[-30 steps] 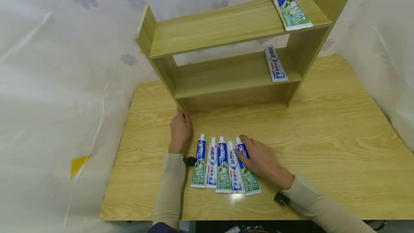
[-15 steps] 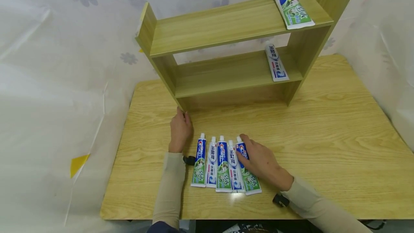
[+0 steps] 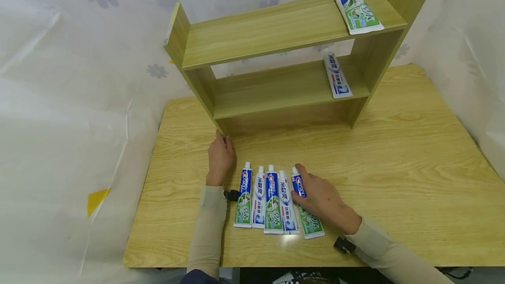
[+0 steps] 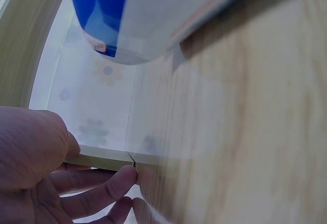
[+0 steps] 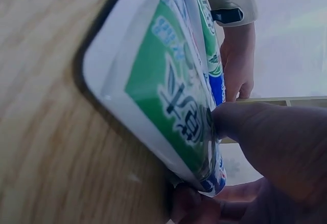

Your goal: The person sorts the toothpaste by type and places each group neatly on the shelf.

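Note:
At the right end of a row on the table, my right hand (image 3: 325, 196) grips a blue-and-green toothpaste tube (image 3: 310, 222). The right wrist view has the thumb on one side of this tube (image 5: 179, 96) and fingers at its other edge. My left hand (image 3: 221, 159) holds the lower front corner of the wooden shelf (image 3: 268, 111) on its left side; thumb and fingers pinch the panel edge (image 4: 102, 161) in the left wrist view. Left of the gripped tube lie a white toothpaste tube (image 3: 287, 207), another blue-and-green tube (image 3: 273, 200) and more tubes, caps pointing away.
On the shelf's top board, at the right, lies a large blue-and-green toothpaste tube (image 3: 355, 5). A white toothpaste tube (image 3: 337, 76) is on the middle board below it. The wooden table (image 3: 414, 165) meets papered walls at the back and sides.
My right hand has shifted the rightmost tube slightly to the right, widening its gap from the white tube. The left hand stays on the shelf corner.

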The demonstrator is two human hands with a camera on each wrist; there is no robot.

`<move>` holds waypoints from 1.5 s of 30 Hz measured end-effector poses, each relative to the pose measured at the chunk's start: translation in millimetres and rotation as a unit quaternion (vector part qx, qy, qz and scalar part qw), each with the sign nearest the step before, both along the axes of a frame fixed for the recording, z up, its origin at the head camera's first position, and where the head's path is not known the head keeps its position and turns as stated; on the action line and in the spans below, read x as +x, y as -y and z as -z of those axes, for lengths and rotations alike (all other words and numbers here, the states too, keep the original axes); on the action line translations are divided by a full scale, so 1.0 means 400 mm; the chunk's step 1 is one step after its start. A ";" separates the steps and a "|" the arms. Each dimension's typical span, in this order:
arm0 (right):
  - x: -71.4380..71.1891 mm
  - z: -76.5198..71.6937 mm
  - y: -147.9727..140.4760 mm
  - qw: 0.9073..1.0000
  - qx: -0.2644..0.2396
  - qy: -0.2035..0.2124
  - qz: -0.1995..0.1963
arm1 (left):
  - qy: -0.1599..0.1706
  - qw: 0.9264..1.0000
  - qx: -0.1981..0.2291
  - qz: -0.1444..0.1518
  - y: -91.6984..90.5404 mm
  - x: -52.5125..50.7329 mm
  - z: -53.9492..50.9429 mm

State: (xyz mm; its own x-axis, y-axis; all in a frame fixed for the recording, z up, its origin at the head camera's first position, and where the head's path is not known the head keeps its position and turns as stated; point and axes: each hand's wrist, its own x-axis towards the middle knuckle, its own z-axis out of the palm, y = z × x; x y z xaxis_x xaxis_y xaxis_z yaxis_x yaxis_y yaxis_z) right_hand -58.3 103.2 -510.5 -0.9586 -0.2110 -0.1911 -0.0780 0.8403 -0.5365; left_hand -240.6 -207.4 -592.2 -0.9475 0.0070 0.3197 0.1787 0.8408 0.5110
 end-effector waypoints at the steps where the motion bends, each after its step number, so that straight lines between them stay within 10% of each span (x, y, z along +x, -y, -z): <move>1: 0.000 0.001 0.000 1.000 -0.004 0.003 0.000 | 0.000 1.000 0.001 0.001 -0.001 0.001 -0.001; 9: 0.004 0.002 -0.003 1.000 -0.025 -0.003 -0.003 | -0.001 0.999 0.032 0.008 -0.021 0.030 -0.058; 16: 0.010 0.003 -0.012 0.999 -0.036 -0.010 -0.004 | 0.004 1.000 0.017 0.009 -0.007 0.008 -0.020; 22: -0.004 -0.014 -0.022 0.999 -0.036 -0.030 -0.013 | 0.001 1.000 0.029 0.012 -0.016 0.026 -0.054; 30: -0.034 -0.124 -0.048 0.996 -0.049 -0.077 -0.005 | -0.005 0.999 0.038 0.015 -0.026 0.038 -0.077; 39: -0.066 -0.247 -0.088 0.992 -0.039 -0.116 0.003 | -0.009 1.000 0.007 0.016 -0.002 0.006 -0.001; 45: -0.086 -0.306 -0.110 0.983 -0.024 -0.183 0.001 | -0.018 1.000 0.019 0.015 -0.018 0.028 -0.045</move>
State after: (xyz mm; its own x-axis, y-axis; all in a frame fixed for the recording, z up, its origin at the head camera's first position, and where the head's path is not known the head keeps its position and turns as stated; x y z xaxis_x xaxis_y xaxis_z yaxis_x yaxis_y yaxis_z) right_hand -92.6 147.3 -388.2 -0.9616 -0.2091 0.1776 -0.2717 0.8155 -0.5110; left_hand -229.3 -200.4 -574.1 -0.9348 0.0231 0.3543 0.2230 0.8147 0.5353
